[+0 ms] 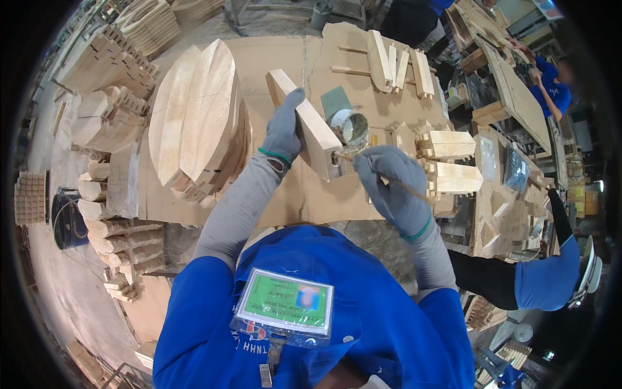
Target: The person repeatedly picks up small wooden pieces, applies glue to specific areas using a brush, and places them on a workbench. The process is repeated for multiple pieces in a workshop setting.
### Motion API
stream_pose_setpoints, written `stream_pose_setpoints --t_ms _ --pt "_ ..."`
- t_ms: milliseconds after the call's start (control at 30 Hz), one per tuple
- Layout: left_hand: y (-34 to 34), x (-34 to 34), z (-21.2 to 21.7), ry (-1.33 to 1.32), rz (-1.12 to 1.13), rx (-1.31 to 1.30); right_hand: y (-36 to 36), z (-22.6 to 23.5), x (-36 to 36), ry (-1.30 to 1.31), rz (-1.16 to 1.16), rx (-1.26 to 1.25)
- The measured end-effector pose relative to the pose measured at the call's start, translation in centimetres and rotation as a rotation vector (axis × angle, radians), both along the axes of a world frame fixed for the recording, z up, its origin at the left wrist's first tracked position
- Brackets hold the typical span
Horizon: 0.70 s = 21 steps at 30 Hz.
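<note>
My left hand, in a grey glove, grips a long pale wooden block that lies tilted over the cardboard-covered bench. My right hand, also gloved in grey, holds a thin wooden stick like a brush handle, its tip at the near end of the block. A small round tin with a pale inside stands just behind the block, next to a green-grey pad.
A stack of oval wooden boards leans at the left. Slotted wooden blocks lie to the right, more wooden parts at the back. Curved pieces are piled by a dark bucket. Two people in blue work at the right.
</note>
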<state>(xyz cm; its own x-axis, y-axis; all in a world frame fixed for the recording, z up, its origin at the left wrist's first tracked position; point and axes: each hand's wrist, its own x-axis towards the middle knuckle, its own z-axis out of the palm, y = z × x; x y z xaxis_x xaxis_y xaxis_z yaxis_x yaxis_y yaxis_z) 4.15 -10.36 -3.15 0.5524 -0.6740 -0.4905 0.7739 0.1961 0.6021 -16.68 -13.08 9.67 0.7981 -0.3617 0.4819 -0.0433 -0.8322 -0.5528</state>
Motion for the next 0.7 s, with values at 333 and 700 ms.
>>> stream_pose_setpoints --t_ms 333,700 --pt "-0.2 0.4 -0.9 -0.072 0.036 -0.027 0.6 -0.4 -0.5 -0.118 -0.073 -0.007" --pt "0.3 0.8 1.5 0.042 0.116 -0.113 1.8 -2.1 -2.6 -0.389 -0.162 0.387"
